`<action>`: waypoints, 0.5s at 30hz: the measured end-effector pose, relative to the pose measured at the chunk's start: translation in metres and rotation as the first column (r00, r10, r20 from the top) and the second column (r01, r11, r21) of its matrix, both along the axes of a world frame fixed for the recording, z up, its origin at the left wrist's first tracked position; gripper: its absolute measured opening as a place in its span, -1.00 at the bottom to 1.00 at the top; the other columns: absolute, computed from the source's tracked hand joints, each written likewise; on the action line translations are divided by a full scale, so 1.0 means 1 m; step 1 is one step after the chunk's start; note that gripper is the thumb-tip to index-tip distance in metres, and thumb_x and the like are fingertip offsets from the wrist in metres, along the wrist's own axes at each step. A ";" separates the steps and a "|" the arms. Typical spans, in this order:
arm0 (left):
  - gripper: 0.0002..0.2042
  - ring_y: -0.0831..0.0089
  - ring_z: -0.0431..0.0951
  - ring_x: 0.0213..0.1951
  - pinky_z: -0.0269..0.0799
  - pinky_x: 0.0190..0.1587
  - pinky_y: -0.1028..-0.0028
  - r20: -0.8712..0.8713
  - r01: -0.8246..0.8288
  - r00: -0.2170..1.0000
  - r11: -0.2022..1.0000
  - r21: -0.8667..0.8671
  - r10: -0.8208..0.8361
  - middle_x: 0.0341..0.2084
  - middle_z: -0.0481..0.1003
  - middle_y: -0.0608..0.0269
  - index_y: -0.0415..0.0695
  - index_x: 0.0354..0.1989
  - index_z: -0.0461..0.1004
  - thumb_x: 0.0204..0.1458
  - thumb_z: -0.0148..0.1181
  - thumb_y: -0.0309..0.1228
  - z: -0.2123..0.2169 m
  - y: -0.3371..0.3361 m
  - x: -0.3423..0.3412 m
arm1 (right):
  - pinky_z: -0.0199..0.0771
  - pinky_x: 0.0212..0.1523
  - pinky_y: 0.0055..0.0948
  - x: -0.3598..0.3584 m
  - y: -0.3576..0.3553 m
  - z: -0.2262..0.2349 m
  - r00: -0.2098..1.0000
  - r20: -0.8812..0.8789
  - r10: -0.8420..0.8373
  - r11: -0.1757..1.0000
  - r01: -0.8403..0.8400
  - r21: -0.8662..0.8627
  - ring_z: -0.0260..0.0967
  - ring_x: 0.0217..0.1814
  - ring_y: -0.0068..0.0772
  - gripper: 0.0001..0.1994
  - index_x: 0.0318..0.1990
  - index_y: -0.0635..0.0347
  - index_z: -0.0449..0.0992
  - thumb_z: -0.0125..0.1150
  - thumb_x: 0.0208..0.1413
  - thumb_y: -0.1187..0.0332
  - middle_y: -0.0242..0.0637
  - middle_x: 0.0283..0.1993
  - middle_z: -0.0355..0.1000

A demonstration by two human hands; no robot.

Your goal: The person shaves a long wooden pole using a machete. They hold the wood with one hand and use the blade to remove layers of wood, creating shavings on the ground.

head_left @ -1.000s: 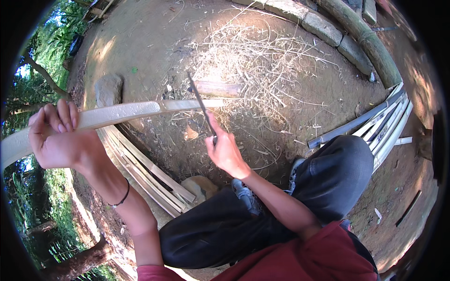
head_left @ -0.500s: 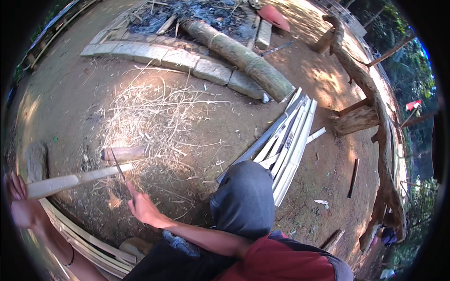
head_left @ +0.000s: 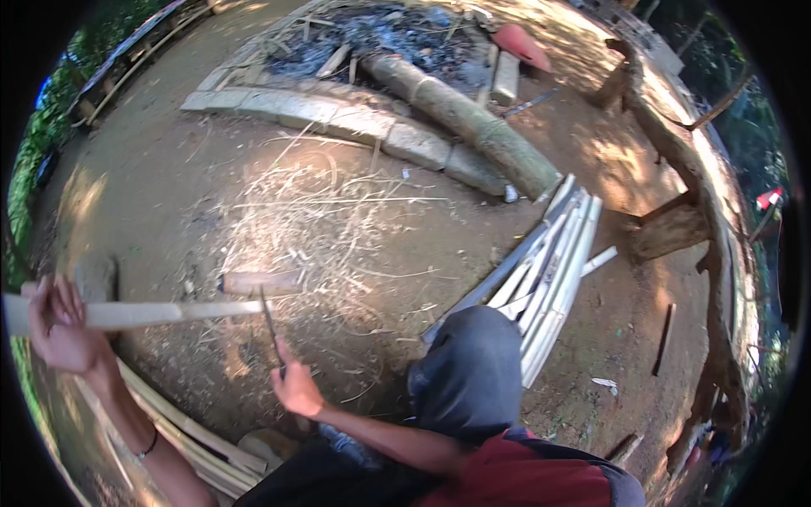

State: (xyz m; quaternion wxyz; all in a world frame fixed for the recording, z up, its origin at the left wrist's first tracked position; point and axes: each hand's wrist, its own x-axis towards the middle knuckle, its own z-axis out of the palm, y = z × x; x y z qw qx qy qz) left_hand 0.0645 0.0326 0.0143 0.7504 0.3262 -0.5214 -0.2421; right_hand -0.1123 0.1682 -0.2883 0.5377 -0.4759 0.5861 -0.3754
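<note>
The ground (head_left: pixel 160 198) is bare brown earth. Pale curled shavings (head_left: pixel 325 211) lie scattered over its middle, with a short brown block of wood (head_left: pixel 263 282) at their near side. A row of stone blocks (head_left: pixel 355 125) curves across its far part. Toward the right edge lies a dark stick (head_left: pixel 664 340); toward the left, a grey stone (head_left: pixel 95 274).

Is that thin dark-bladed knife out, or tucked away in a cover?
Out: the thin dark-bladed knife is in the right hand, its bare blade by the end of the long, pale, flat strip.
</note>
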 end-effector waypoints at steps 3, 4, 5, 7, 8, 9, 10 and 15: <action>-0.82 0.66 0.04 -0.68 -0.02 -0.60 0.63 0.013 0.120 0.992 0.990 0.079 -0.122 -0.73 0.06 0.44 -0.10 -0.51 0.19 0.16 -0.10 -0.50 0.008 -0.003 -0.016 | 0.47 0.01 -0.25 -0.034 -0.022 0.058 0.983 0.108 0.146 0.968 -0.165 0.190 0.48 -0.01 0.06 -0.35 0.45 0.10 0.07 0.02 0.17 0.52 0.22 0.03 0.45; -0.82 0.65 0.03 -0.71 -0.02 -0.63 0.63 0.030 0.238 0.970 0.968 0.075 -0.241 -0.74 0.07 0.43 -0.08 -0.53 0.15 0.13 -0.08 -0.51 0.023 0.002 -0.023 | 0.49 -0.06 -0.28 -0.039 -0.028 0.081 0.970 0.156 0.187 0.949 -0.220 0.226 0.52 -0.07 -0.01 -0.36 0.45 0.09 0.08 0.01 0.18 0.52 0.19 -0.02 0.49; -0.80 0.65 0.01 -0.72 -0.01 -0.65 0.63 0.037 0.301 0.952 0.950 0.088 -0.305 -0.75 0.06 0.42 -0.07 -0.54 0.12 0.10 -0.08 -0.53 0.037 0.007 -0.024 | 0.52 -0.23 -0.32 -0.039 -0.031 0.087 0.971 0.147 0.189 0.967 -0.210 0.147 0.59 -0.28 -0.19 -0.37 0.45 0.07 0.11 0.00 0.20 0.54 0.09 -0.18 0.58; -0.79 0.65 0.01 -0.76 0.04 -0.65 0.65 0.079 0.383 0.916 0.915 0.128 -0.394 -0.77 0.05 0.44 -0.05 -0.55 0.11 0.06 -0.01 -0.50 0.064 0.018 -0.030 | 0.34 -0.45 -0.42 -0.041 -0.037 0.091 0.983 0.135 0.128 0.988 -0.115 -0.101 0.29 -0.51 -0.52 -0.42 0.44 0.06 0.15 0.04 0.25 0.51 -0.21 -0.45 0.47; -0.79 0.67 0.02 -0.77 0.02 -0.68 0.65 0.104 0.431 0.887 0.888 0.158 -0.450 -0.80 0.05 0.46 -0.05 -0.56 0.13 0.05 0.00 -0.48 0.073 0.024 -0.023 | 0.25 -0.53 -0.48 -0.041 -0.039 0.092 0.983 0.146 0.111 0.981 -0.085 -0.175 0.15 -0.59 -0.66 -0.43 0.43 0.05 0.17 0.06 0.27 0.48 -0.34 -0.56 0.40; -0.79 0.68 0.02 -0.79 0.00 -0.71 0.65 0.118 0.483 0.854 0.856 0.184 -0.507 -0.82 0.06 0.48 -0.04 -0.58 0.14 0.03 0.01 -0.46 0.081 0.028 -0.017 | 0.15 -0.56 -0.56 -0.046 -0.041 0.107 0.978 0.171 0.119 0.983 -0.091 -0.161 0.03 -0.59 -0.73 -0.45 0.42 0.05 0.19 0.10 0.29 0.44 -0.45 -0.62 0.29; -0.77 0.69 0.03 -0.81 0.00 -0.75 0.66 0.140 0.559 0.794 0.802 0.212 -0.591 -0.83 0.08 0.47 -0.04 -0.59 0.14 0.03 0.03 -0.46 0.084 0.029 -0.015 | 0.00 -0.58 -0.60 -0.054 -0.043 0.120 0.980 0.148 0.135 0.983 -0.113 -0.145 -0.05 -0.57 -0.76 -0.45 0.42 0.05 0.20 0.15 0.29 0.39 -0.60 -0.61 0.15; -0.69 0.66 -0.03 -0.85 -0.12 -0.89 0.59 0.056 0.841 0.408 0.399 0.365 -0.911 -0.86 0.06 0.45 -0.03 -0.68 0.11 0.00 0.10 -0.49 0.078 0.000 -0.042 | 0.12 -0.61 -0.60 -0.059 -0.054 0.142 0.976 0.187 0.108 0.963 -0.056 -0.265 0.00 -0.61 -0.75 -0.41 0.24 0.19 0.45 0.48 0.02 0.34 -0.58 -0.60 0.20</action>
